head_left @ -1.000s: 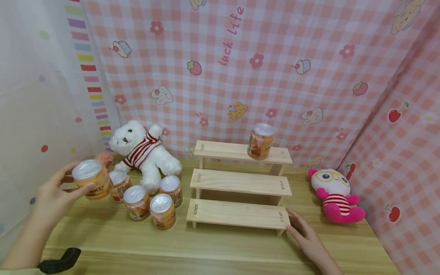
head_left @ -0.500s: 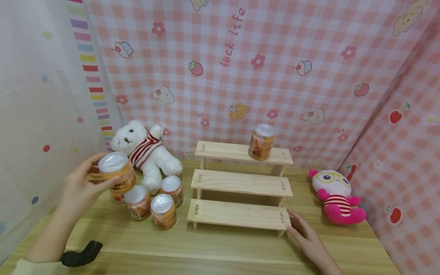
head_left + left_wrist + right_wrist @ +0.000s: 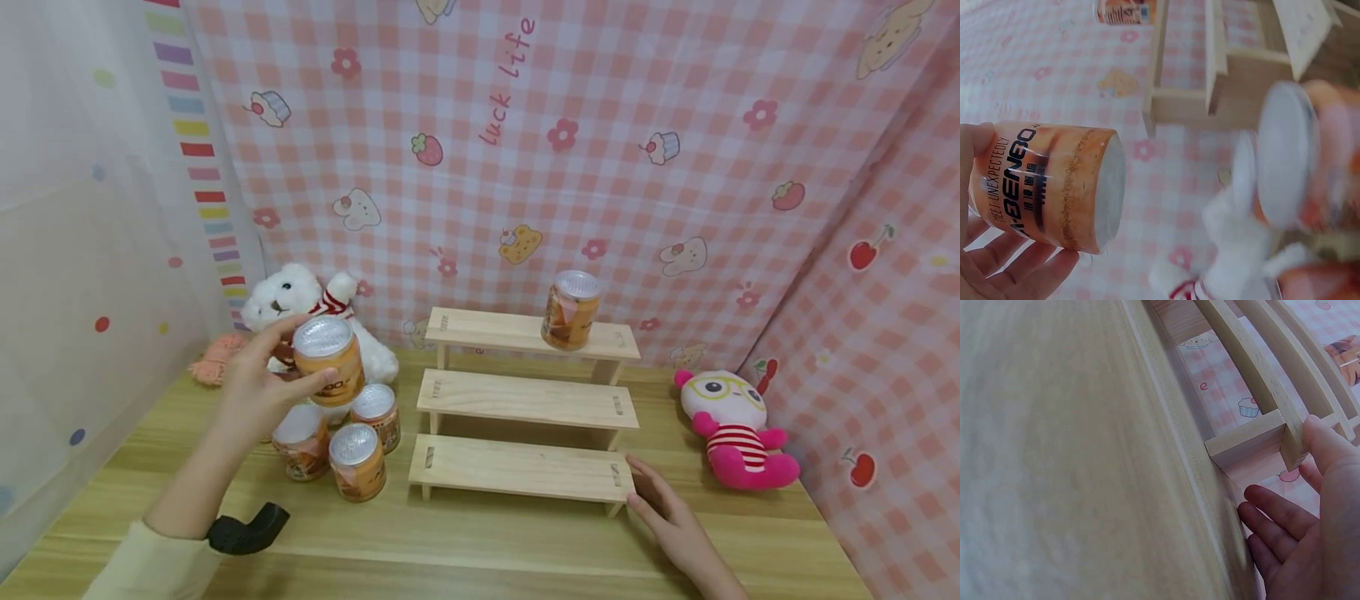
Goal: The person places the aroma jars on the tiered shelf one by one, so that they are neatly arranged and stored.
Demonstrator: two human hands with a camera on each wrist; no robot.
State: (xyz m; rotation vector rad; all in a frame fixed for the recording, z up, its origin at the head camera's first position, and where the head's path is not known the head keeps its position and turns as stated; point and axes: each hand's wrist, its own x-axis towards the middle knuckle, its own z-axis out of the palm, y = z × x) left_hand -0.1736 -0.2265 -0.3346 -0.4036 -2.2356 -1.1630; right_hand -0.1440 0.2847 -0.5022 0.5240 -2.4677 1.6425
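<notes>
My left hand point(image 3: 255, 379) grips an orange can point(image 3: 347, 362) with a clear ridged lid, held upright above the other cans. In the left wrist view, dark "BENBO" lettering shows on this can point(image 3: 1075, 187), thumb and fingers around its base. Three cans, one pale orange point(image 3: 302, 454), another in front point(image 3: 357, 475) and a third behind point(image 3: 378, 421), stand below it. A three-step wooden shelf point(image 3: 517, 467) fills the middle; one can point(image 3: 572, 317) sits right of centre on its top step. My right hand point(image 3: 675, 525) touches the bottom step's right end, fingers relaxed.
A white teddy bear point(image 3: 378, 358) leans at the back left, partly hidden by my left hand. Beside it lies a fuzzy peach-coloured item point(image 3: 217, 358). A pink-and-white plush point(image 3: 731, 433) sits right of the shelf. Checked cloth point(image 3: 465, 200) hangs behind the wooden table point(image 3: 450, 550).
My left hand has carried the can from the far left rightward, above the cluster of cans. It now covers part of the teddy bear. My right hand stays at the shelf's end.
</notes>
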